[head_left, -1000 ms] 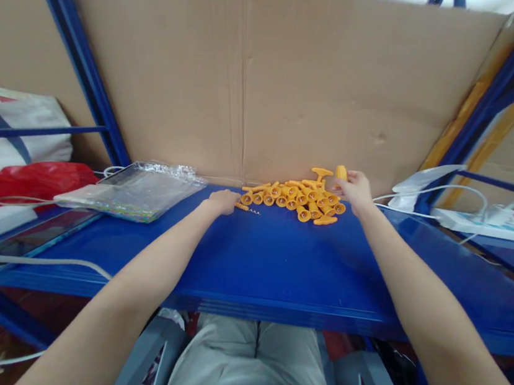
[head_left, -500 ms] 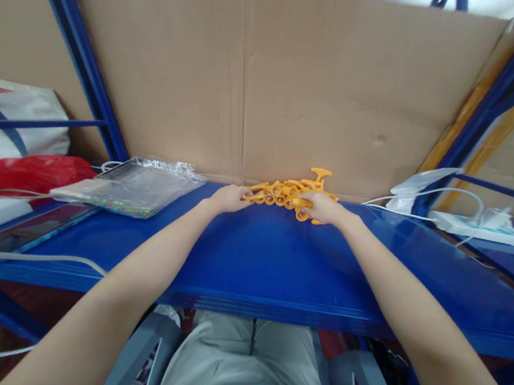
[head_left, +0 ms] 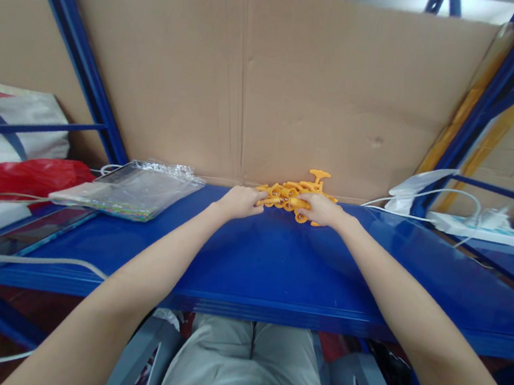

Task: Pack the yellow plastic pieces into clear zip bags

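Observation:
A heap of small orange plastic parts (head_left: 291, 192) lies on the blue shelf (head_left: 276, 263) against the cardboard back wall. One T-shaped orange piece (head_left: 319, 176) stands up at the back of the heap. My left hand (head_left: 239, 202) rests at the heap's left edge, fingers curled onto the parts. My right hand (head_left: 323, 210) covers the heap's right front, fingers bent over the pieces. The two hands nearly meet across the pile. What each hand grips is hidden under the fingers.
A clear plastic bag (head_left: 133, 190) with colourful contents lies at the left on the shelf. A red bag (head_left: 20, 176) and a white bag (head_left: 12, 125) sit further left. A white power strip (head_left: 477, 229) with cables lies at the right. Blue rack posts (head_left: 77, 58) flank the shelf.
My right hand came down from the heap's far right, where it held one orange part, onto the pile. My left hand moved right into the heap. The parts are bunched closer together.

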Motion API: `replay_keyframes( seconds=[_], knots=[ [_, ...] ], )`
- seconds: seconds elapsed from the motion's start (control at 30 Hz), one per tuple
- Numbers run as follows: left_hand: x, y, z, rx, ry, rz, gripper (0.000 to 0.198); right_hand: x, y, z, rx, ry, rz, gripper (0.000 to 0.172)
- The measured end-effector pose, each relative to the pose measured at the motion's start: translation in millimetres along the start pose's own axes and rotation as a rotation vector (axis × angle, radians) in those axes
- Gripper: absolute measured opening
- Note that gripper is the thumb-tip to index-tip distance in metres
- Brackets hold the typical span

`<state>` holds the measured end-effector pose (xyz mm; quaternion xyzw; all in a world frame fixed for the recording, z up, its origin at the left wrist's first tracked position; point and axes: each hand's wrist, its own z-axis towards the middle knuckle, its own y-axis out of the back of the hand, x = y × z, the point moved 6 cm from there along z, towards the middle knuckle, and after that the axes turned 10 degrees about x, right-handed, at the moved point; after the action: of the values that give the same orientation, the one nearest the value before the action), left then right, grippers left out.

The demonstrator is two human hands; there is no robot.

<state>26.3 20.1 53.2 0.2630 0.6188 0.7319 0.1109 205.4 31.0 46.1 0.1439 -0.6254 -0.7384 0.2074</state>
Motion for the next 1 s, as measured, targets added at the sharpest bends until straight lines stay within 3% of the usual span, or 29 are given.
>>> replay_keyframes(
  seconds=[0.33, 0.73, 1.0],
  knots=[
    [1.4, 1.1, -1.9, -0.067, -0.013, 0.046, 0.033, -2.6, 11.0, -11.2, 0.037, -0.192, -0.132, 0.035],
    [-2.5, -2.7, 0.7, -0.145, 0.022, -0.054, 0.033, 13.8, 4.1, -0.9, -0.038, 0.084, -0.01, 0.023],
    [6.6, -18.6, 19.1, -0.271, -0.154, -0.425, 0.027, 3.3, 2.4, -0.1, -0.096, 0.084, -0.03, 0.031]
  ],
)
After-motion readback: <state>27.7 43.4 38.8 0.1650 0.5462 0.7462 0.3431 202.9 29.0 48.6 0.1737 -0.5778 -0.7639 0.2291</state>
